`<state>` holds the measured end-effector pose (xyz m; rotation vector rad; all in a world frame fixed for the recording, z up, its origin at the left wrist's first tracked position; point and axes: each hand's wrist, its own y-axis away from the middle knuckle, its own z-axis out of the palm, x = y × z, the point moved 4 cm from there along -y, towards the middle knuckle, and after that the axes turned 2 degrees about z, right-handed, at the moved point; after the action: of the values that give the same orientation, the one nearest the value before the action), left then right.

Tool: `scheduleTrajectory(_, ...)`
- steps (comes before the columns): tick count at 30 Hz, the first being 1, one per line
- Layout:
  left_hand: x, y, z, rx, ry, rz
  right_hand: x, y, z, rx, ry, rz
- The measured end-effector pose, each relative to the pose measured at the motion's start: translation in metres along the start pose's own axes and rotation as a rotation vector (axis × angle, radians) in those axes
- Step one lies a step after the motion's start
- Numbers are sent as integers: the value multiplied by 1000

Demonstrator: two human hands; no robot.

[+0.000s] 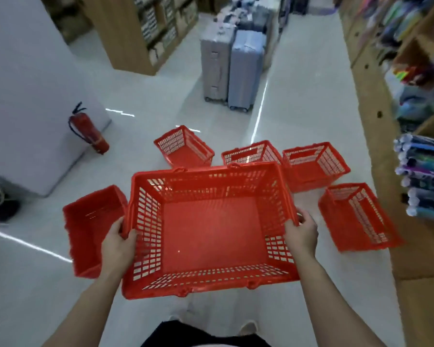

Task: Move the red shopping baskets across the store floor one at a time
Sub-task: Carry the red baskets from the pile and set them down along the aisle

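Left hand (117,242) and right hand (302,232) each gripped side rim of carried basket (211,234), held level, well short of suitcases (232,68). Other baskets (313,166) sat mostly nearer suitcases. Step seemed to need: level carry, set-down clear of them.

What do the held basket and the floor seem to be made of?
The held basket: likely moulded plastic, red, slightly glossy; thin grid walls in one piece. The floor: probably polished tile or similar, pale; it mirrors lights as bright streaks.

Black garment (206,334), light shoes (248,327)
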<state>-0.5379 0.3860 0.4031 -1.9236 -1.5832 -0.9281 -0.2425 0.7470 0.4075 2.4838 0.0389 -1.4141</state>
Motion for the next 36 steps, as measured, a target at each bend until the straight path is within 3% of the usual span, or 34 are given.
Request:
scheduleTrajectory(9,-135,-37,-171,216,104,-216,-129,88,212,-264,45,-276)
scheduleTrajectory(17,-235,-43,-247,412,217,-418,-203,149,370,-484,211,-438)
scheduleTrajectory(27,-305,-44,-240,641,291,-734,-259,168,589,-862,348,-659)
scheduleTrajectory(36,-320,-99,-136,756,348,-1149,-270,139,811,-1192,519,-722)
